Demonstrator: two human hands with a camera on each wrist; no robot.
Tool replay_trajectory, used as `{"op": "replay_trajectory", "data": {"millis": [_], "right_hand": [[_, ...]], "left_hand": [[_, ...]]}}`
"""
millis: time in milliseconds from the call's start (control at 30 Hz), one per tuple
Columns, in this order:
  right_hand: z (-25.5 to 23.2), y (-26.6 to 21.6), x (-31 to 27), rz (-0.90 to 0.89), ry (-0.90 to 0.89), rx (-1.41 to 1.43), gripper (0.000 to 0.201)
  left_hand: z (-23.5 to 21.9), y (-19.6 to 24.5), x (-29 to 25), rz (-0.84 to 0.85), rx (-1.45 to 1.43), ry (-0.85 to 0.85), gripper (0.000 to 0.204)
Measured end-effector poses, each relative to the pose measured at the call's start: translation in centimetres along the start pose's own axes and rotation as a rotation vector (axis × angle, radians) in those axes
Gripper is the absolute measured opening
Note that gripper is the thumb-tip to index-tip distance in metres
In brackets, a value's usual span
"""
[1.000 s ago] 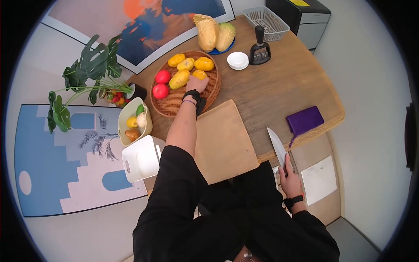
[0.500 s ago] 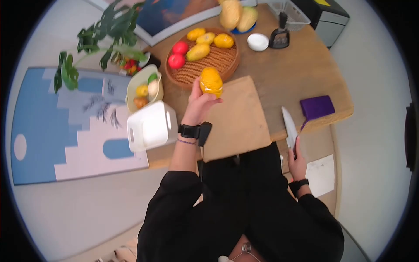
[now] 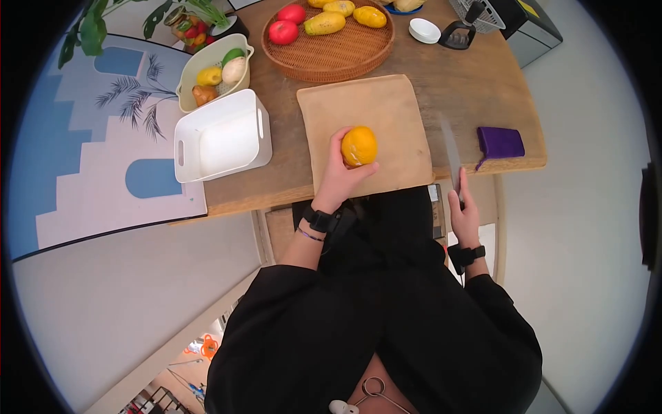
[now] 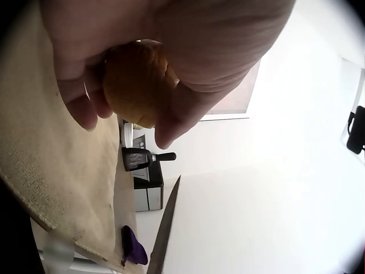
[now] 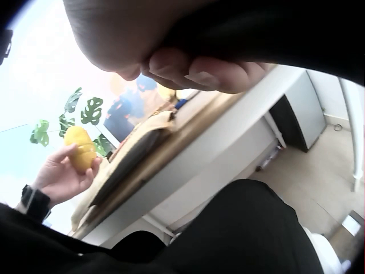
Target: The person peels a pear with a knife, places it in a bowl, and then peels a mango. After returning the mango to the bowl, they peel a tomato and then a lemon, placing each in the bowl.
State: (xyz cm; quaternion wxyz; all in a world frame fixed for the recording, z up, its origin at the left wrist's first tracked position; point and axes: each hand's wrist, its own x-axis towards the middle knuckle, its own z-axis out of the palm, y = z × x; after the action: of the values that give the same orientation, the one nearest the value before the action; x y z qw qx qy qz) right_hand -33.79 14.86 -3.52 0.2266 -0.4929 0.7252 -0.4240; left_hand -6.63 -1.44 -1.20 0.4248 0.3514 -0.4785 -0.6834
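Observation:
My left hand (image 3: 338, 181) grips a yellow oval fruit (image 3: 361, 145) with pale, crack-like marks on its skin. In the head view it overlaps the tan mat (image 3: 365, 100) at the front of the table. The left wrist view shows the thumb and fingers curled about the fruit (image 4: 137, 85). Off the mat's right side, my right hand (image 3: 466, 215) holds a kitchen knife (image 3: 452, 148) by its handle, the blade pointing away from me. Curled fingers (image 5: 214, 74) appear in the right wrist view, where the knife is hidden.
A round wicker basket (image 3: 331, 64) holds red and yellow produce. At left stand a white bin (image 3: 224, 141) and a pale green basket (image 3: 185, 86) of produce. A purple pouch (image 3: 500, 142) lies near the right edge; a black sharpener-like tool (image 3: 458, 34) stands behind.
The left hand has taken the yellow fruit from the wicker basket and brought it back toward me, over the mat. The right hand still holds the knife at the right. The head view has tilted down.

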Motion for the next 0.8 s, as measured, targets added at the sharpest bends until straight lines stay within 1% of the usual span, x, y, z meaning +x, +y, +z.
{"op": "replay_trajectory", "data": {"millis": [33,67,133,200,233,267,333,367,400,433,467,500,533,567,600,667,700,767,800], "right_hand": [[0.2,-1.3,0.1,-0.003,-0.002,-0.004,0.065],[0.4,-2.7,0.4,-0.017,-0.084,-0.048,0.065],[0.9,-5.9,1.0,-0.046,-0.165,-0.098,0.066],[1.7,-9.0,1.7,-0.092,-0.305,-0.163,0.065],[2.3,-9.7,1.9,-0.144,-0.323,-0.114,0.065],[2.6,-10.2,2.2,-0.160,-0.337,-0.125,0.065],[3.1,-11.1,2.4,-0.122,-0.415,-0.214,0.065],[3.3,-11.3,2.4,-0.144,-0.407,-0.240,0.066],[3.5,-11.5,2.3,-0.159,-0.422,-0.251,0.066],[3.7,-11.4,2.1,-0.168,-0.385,-0.291,0.066],[4.0,-11.3,2.1,-0.175,-0.349,-0.331,0.066],[4.3,-11.0,2.0,-0.186,-0.368,-0.341,0.066],[4.5,-10.8,1.8,-0.160,-0.361,-0.402,0.067],[4.7,-10.4,1.7,-0.134,-0.347,-0.461,0.067],[4.9,-9.9,1.8,-0.140,-0.351,-0.467,0.067],[4.8,-9.2,1.6,-0.137,-0.228,-0.442,0.068],[4.5,-9.6,1.7,-0.135,-0.230,-0.449,0.068],[3.9,-10.9,2.1,0.057,-0.158,-0.295,0.069],[3.9,-10.7,2.2,0.057,-0.156,-0.297,0.069]], "left_hand": [[-0.1,-0.1,-0.2,0.062,0.062,0.034,0.076],[-0.3,-0.1,-0.3,0.067,0.057,0.037,0.076],[-0.7,-0.1,-0.3,0.083,0.182,0.033,0.077],[-1.1,-0.7,0.0,0.096,0.203,0.035,0.077],[-1.3,-1.2,-0.1,0.094,0.230,0.029,0.078],[-1.5,-1.8,0.1,0.103,0.218,0.048,0.078],[-1.9,-3.0,0.0,0.101,0.137,0.057,0.077],[-2.1,-3.5,-0.1,0.108,0.124,0.077,0.077],[-2.3,-3.5,-0.1,0.120,0.199,0.092,0.077],[-2.4,-3.4,0.0,0.130,0.274,0.107,0.077],[-2.4,-3.5,0.0,0.134,0.261,0.127,0.077],[-2.3,-3.0,-0.1,0.135,0.264,0.100,0.077],[-2.3,-2.8,-0.4,0.131,0.267,0.069,0.077],[-2.3,-3.0,-0.5,0.128,0.258,0.081,0.077],[-2.4,-2.9,-0.4,0.140,0.308,0.087,0.078],[-2.3,-2.7,-0.4,0.146,0.353,0.089,0.078],[-2.1,-1.9,-0.7,0.127,0.380,0.113,0.077],[-2.0,-1.5,-0.7,0.107,0.405,0.133,0.077],[-2.1,-1.6,-0.6,0.128,0.419,0.133,0.076]]}}
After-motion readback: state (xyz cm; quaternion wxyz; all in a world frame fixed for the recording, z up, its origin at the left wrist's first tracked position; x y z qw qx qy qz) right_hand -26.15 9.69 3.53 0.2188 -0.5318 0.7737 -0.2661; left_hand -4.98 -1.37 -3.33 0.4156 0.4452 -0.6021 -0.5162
